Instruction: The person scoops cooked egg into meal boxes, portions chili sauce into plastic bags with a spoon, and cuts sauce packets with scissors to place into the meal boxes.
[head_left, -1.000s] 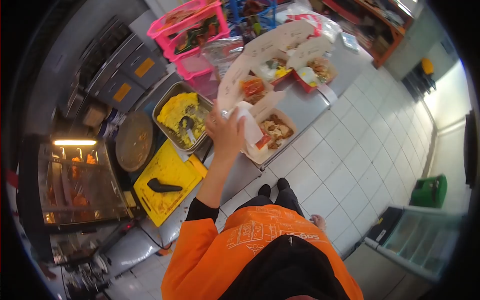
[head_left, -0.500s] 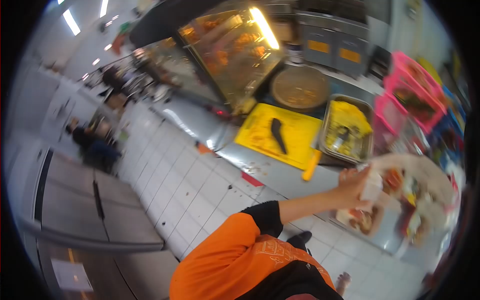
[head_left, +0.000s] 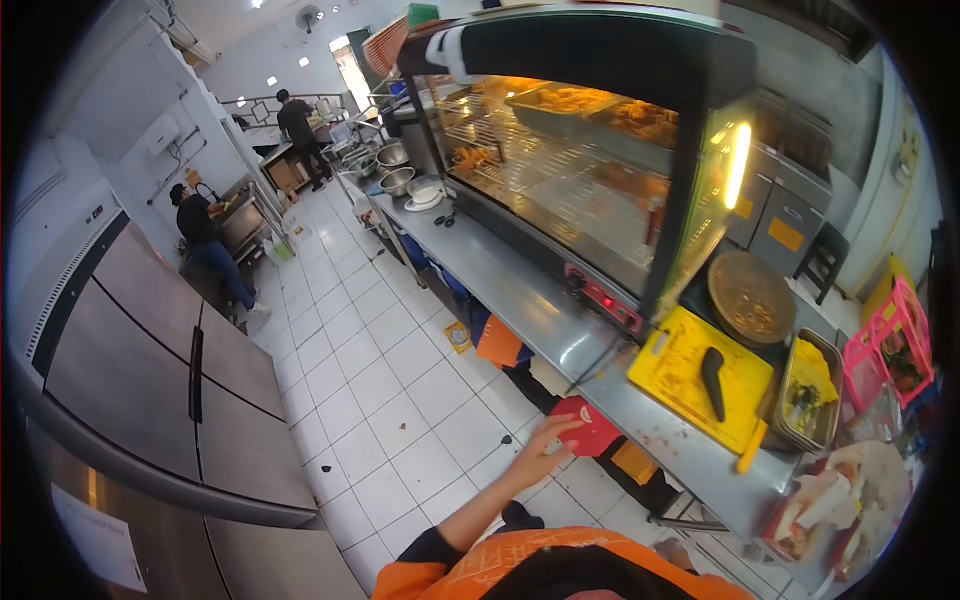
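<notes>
My left hand (head_left: 548,448) is stretched out over the floor near the counter's front edge, its fingers apart and nothing visible held. Its fingertips overlap a red item (head_left: 588,428) under the counter edge; contact is unclear. Only a small blurred patch near the orange shirt may be my right hand (head_left: 675,552); its fingers cannot be made out. On the steel counter lies a yellow cutting board (head_left: 690,385) with a black-handled tool (head_left: 713,383) and a yellow-handled knife (head_left: 752,447). Beside it is a metal tray (head_left: 812,390) of yellow food.
A lit glass display case (head_left: 560,170) stands on the counter (head_left: 520,300). Open food boxes (head_left: 800,515) lie at the right end, near a pink basket (head_left: 890,345). Steel refrigerators (head_left: 150,350) line the left. Two people (head_left: 205,235) (head_left: 297,125) stand in the background.
My left hand has moved left, away from the food boxes and the white item there, and its fingers are now spread. The view has swung left, showing more of the display case and room.
</notes>
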